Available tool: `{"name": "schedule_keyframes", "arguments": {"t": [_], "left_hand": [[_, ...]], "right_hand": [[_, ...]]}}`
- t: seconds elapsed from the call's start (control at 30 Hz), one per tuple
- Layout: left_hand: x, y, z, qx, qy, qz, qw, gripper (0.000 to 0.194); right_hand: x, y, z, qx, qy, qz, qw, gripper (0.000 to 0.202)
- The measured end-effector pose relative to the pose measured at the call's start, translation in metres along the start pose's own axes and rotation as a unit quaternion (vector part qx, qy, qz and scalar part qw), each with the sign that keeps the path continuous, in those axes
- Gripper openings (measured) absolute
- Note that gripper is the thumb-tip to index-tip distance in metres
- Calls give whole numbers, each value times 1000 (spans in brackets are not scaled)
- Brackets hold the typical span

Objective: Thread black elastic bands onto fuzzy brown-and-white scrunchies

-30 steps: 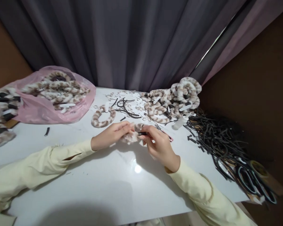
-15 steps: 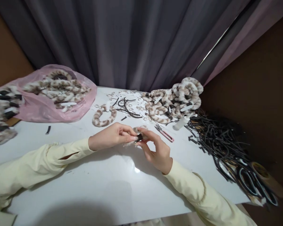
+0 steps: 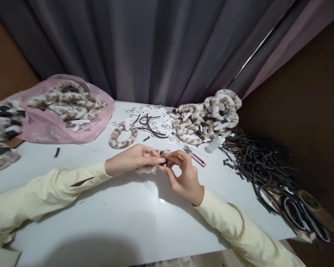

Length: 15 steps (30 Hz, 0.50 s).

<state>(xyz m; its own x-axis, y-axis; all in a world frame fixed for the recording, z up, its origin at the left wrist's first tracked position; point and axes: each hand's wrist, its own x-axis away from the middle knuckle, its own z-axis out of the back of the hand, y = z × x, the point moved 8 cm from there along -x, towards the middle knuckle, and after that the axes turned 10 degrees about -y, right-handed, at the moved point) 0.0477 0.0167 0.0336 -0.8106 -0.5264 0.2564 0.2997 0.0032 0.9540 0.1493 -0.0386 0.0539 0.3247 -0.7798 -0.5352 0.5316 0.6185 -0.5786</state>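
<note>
Above the middle of the white table (image 3: 122, 218), my two hands meet at a brown-and-white furry ring (image 3: 147, 169) with a small black piece (image 3: 163, 161) on it. My left hand (image 3: 135, 159) pinches the ring beside the black piece with thumb and fingers. From the other side, my right hand (image 3: 185, 176) grips the same spot between thumb and fingertips. Fingers cover much of the ring, so its full shape is hidden. A finished-looking furry ring (image 3: 123, 135) with a white tag lies just beyond my left hand.
Thread snips (image 3: 195, 156) and a white bottle (image 3: 215, 144) lie past my right hand. Furry rings (image 3: 206, 118) are heaped behind them. Black cords (image 3: 261, 167) pile up at the right. A pink bag (image 3: 100, 128) of furry rings stands left. Small metal rings and tags scatter the back.
My fingers have shifted slightly around the black piece, and the furry ring has turned so more fur shows below my left hand. My right fingers bend more.
</note>
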Motion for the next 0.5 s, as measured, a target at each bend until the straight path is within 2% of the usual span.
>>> {"name": "schedule_keyframes", "arguments": {"t": [0.1, 0.2, 0.37, 0.5], "left_hand": [[-7, -12, -2, 51, -22, 31, 998, 33], [-12, -21, -8, 78, -42, 46, 995, 36], [-13, -22, -24, 94, -134, 35, 986, 30], [-12, -25, -22, 108, -106, 22, 988, 25]], "right_hand": [[-1, -2, -2, 16, -18, -1, 1000, 35], [-1, -8, -8, -3, -60, 32, 998, 38], [0, -9, -19, -33, -142, 57, 988, 46], [-3, -3, -15, -20, -140, 52, 989, 49]]}}
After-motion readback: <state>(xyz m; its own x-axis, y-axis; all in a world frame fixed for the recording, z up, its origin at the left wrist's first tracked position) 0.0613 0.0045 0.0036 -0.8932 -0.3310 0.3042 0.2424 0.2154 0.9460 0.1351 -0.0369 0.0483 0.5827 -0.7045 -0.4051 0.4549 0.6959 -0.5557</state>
